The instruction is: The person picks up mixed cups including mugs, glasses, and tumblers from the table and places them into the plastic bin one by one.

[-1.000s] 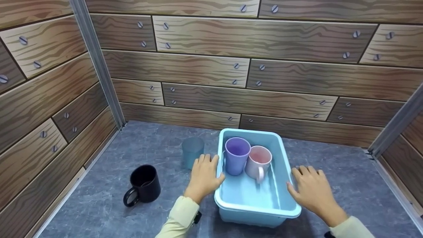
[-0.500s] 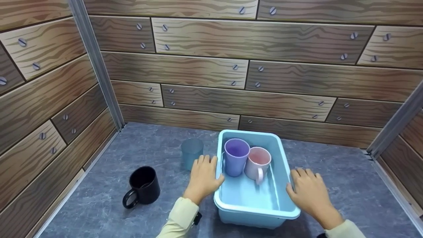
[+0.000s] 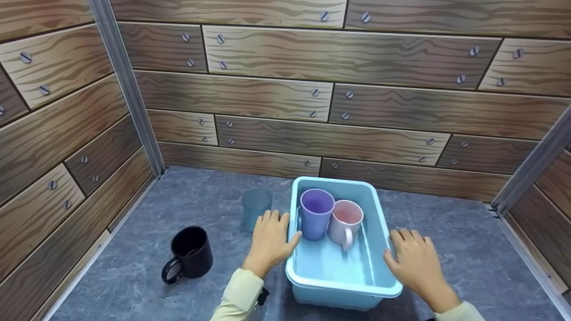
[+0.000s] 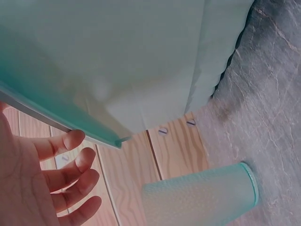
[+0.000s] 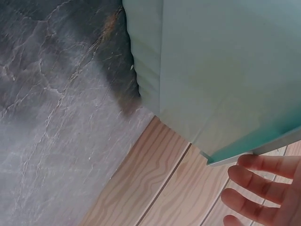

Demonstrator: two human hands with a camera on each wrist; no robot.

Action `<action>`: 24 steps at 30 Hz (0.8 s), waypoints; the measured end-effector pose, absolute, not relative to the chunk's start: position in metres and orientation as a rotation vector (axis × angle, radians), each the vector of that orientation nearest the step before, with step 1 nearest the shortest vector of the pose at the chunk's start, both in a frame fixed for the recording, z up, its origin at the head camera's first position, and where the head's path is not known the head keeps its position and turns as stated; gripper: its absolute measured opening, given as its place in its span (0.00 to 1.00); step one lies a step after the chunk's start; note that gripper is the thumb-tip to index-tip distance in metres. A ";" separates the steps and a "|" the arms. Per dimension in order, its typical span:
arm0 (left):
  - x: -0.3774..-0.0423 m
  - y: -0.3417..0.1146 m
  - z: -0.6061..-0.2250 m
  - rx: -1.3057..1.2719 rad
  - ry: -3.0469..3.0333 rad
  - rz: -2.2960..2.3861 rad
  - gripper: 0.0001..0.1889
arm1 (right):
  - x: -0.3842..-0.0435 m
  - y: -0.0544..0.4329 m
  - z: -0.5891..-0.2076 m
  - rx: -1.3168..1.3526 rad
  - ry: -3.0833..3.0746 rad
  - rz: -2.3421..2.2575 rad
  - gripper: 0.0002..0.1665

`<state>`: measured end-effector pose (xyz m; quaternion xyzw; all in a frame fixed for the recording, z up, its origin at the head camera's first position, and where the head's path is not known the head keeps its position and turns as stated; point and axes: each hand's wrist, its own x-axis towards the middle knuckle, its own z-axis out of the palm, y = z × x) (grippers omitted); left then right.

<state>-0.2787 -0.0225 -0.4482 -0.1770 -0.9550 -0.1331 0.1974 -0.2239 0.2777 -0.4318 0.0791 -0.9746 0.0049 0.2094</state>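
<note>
A light blue plastic bin [image 3: 343,281] stands on the dark grey tabletop. Inside it, toward the back, are a purple cup [image 3: 316,218] and, to its right, a pink mug [image 3: 345,225] with its handle facing the person. My left hand [image 3: 270,240] rests at the bin's left rim, thumb over the edge, fingers spread loosely outside; the left wrist view has the index fingertip touching below the rim [image 4: 56,123]. My right hand [image 3: 417,263] lies along the right rim, its fingers relaxed and index fingertip against the rim in the right wrist view [image 5: 268,146].
A translucent blue-green tumbler [image 3: 256,205] stands just beyond my left fingers, partly hidden by them. Farther left is a black mug [image 3: 192,253], handle toward the lower left. Wood-patterned walls [image 3: 267,98] enclose the tabletop [image 3: 111,290] at the back and sides.
Both hands keep their places at the bin's rims, with the right one shifting only slightly. The whole head view drifts a little left and down; the bin and cups stay put.
</note>
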 end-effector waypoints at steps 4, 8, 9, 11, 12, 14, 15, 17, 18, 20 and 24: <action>-0.280 -0.024 -0.451 -0.473 -2.629 -0.399 0.25 | -0.224 0.277 -0.432 0.210 -2.717 0.023 0.19; -0.284 -0.026 -0.456 -0.464 -2.538 -0.434 0.19 | -0.223 0.277 -0.433 0.211 -2.707 0.030 0.19; -0.285 -0.027 -0.457 -0.466 -2.508 -0.438 0.16 | -0.223 0.277 -0.433 0.214 -2.702 0.033 0.18; -0.288 -0.029 -0.460 -0.465 -2.448 -0.445 0.13 | -0.223 0.278 -0.434 0.220 -2.695 0.037 0.18; -0.289 -0.030 -0.462 -0.464 -2.420 -0.452 0.12 | -0.223 0.278 -0.434 0.222 -2.693 0.041 0.17; -0.292 -0.032 -0.465 -0.456 -2.375 -0.466 0.11 | -0.223 0.279 -0.434 0.225 -2.693 0.045 0.17; -0.293 -0.033 -0.466 -0.451 -2.356 -0.475 0.11 | -0.223 0.279 -0.434 0.224 -2.695 0.047 0.17; -0.294 -0.035 -0.469 -0.442 -2.316 -0.494 0.12 | -0.223 0.279 -0.435 0.222 -2.697 0.049 0.18; -0.295 -0.036 -0.469 -0.440 -2.298 -0.505 0.12 | -0.223 0.279 -0.435 0.221 -2.696 0.050 0.18; -0.296 -0.038 -0.470 -0.436 -2.256 -0.521 0.13 | -0.223 0.279 -0.435 0.222 -2.692 0.052 0.18; -0.298 -0.042 -0.472 -0.438 -2.173 -0.539 0.15 | -0.223 0.279 -0.435 0.228 -2.686 0.058 0.19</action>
